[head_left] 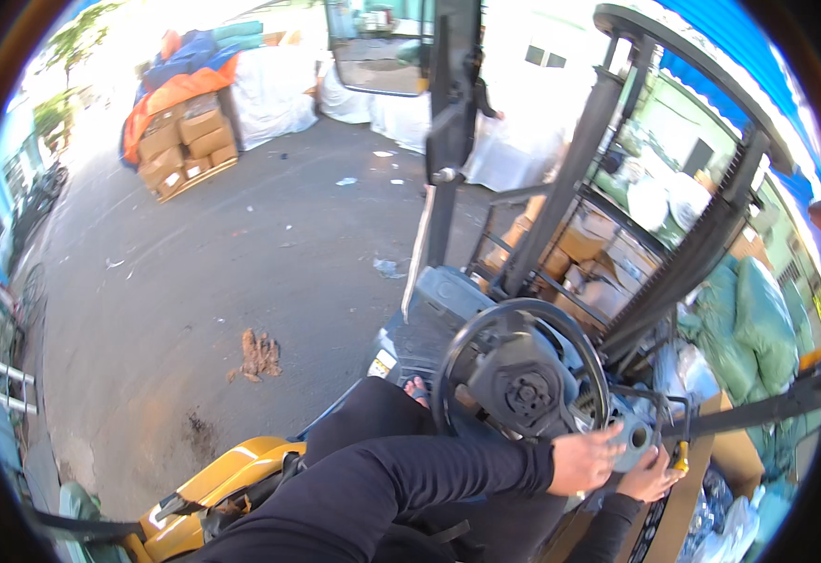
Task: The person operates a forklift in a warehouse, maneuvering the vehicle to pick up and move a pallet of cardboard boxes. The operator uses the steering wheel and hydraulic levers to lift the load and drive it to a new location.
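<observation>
I sit at a forklift's steering wheel [526, 385], a black ring with a dark hub. My left hand [584, 463] reaches across to the wheel's lower right rim, fingers stretched out beside a grey-blue console [632, 441] with a round hole. Whether its palm rests on the rim is hidden. Just right of it, my right hand [650, 476] is at a control lever with a yellow end [681, 458], fingers bent against it. Part of that grip is hidden. Ahead rises the dark lifting mast [575, 178]. My foot [417, 390] rests on the floor plate.
Cartons [185, 141] under orange and blue tarpaulins stand on a pallet at the far left. White-covered piles [274, 94] line the back. Green sacks [753, 314] and loose cartons [590, 239] lie beyond the mast. A brown clump [260, 355] lies on the paved ground. A person stands behind the post.
</observation>
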